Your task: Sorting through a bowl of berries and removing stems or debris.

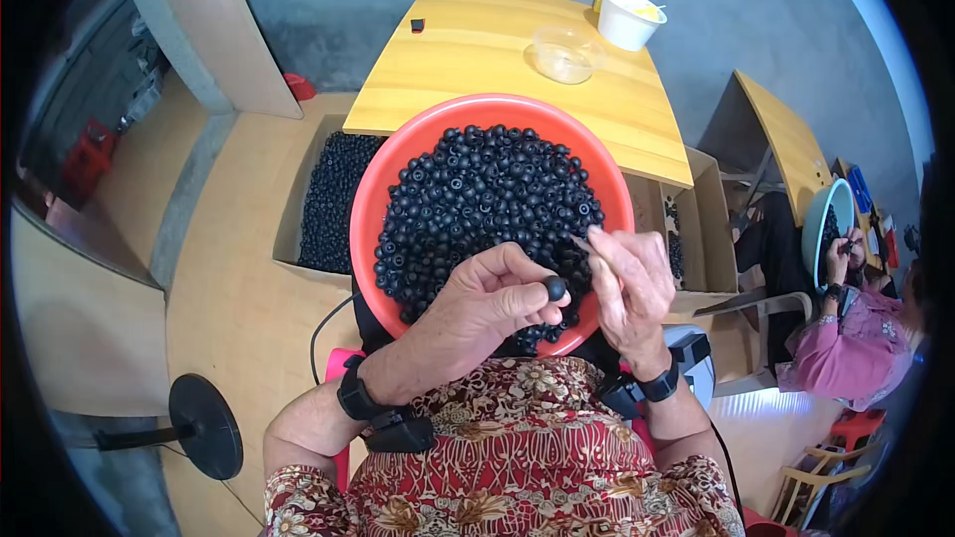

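A red basin (364, 219) full of small black round pieces (482, 189), many showing a hole, rests in front of my body. Over its near side, my left hand (477, 298) is closed, with one black round piece (554, 287) pinched between thumb and fingers. My right hand (634, 283) is closed too, above the basin's right rim. From its fingertips sticks a small, thin, pointed tool (580, 243), too small to make out its kind. Its tip is apart from the piece in my left hand.
Beyond the basin stands a yellow wooden table (468, 50) with a clear bowl (564, 56) and a white tub (630, 20). Cardboard boxes (290, 224) flank the basin; the left one holds more black pieces. At right, another person (846, 348) works at a light-blue basin (818, 229).
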